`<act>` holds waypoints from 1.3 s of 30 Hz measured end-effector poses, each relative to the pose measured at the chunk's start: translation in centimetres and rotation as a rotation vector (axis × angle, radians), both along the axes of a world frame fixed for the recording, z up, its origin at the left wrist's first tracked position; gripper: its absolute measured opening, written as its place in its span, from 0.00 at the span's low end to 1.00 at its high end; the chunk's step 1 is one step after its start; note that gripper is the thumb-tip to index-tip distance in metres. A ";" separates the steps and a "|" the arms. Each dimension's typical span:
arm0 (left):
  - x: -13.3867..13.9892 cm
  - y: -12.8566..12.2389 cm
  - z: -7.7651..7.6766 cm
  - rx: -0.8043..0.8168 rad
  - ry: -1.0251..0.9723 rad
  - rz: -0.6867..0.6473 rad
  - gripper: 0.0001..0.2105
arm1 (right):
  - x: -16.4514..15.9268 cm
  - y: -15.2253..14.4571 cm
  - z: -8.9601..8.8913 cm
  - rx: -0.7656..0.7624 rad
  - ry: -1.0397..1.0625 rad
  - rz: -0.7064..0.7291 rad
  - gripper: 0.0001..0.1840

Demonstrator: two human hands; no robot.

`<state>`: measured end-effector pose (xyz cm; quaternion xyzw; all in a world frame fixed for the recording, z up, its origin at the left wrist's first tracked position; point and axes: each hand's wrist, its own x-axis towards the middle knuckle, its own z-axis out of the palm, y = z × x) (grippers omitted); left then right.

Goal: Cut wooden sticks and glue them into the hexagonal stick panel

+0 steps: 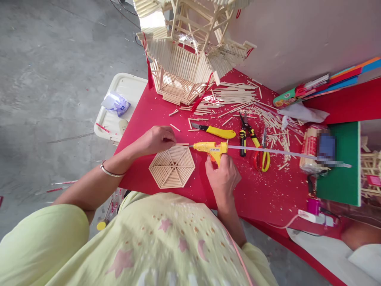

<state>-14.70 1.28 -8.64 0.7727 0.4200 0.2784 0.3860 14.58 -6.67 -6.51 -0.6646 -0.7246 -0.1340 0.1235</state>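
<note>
My right hand [224, 176] is closed around the handle of a yellow hot glue gun [210, 147], whose long clear glue stick [268, 150] trails out to the right. The gun's nozzle points left, close to the end of a thin wooden stick [182, 144]. My left hand [159, 139] pinches the other end of that stick, over the far edge of a hexagonal panel [172, 166] made of wooden sticks. The panel lies flat on the red table [143, 169] in front of me.
A stick-built pagoda model [181, 63] with red tassels stands at the back. Loose sticks [235, 95] lie beside it. A yellow utility knife [220, 132], pliers [243, 137] and scissors [262, 157] are beyond the gun. A white stool [131, 81] stands left; a green board [342, 186] is right.
</note>
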 end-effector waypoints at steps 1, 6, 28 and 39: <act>0.0 0.0 -0.1 0.012 0.002 -0.002 0.08 | 0.0 -0.1 -0.1 -0.009 0.008 -0.012 0.14; -0.1 0.0 -0.2 0.052 0.013 -0.010 0.09 | -0.2 -0.5 -0.3 -0.027 0.036 -0.022 0.17; -0.5 0.1 0.4 0.020 0.005 -0.039 0.09 | 1.3 -2.2 -0.3 0.048 0.390 0.119 0.15; -0.3 1.3 0.7 -0.051 0.076 -0.068 0.11 | -3.8 -0.6 -3.2 -0.129 0.510 0.277 0.12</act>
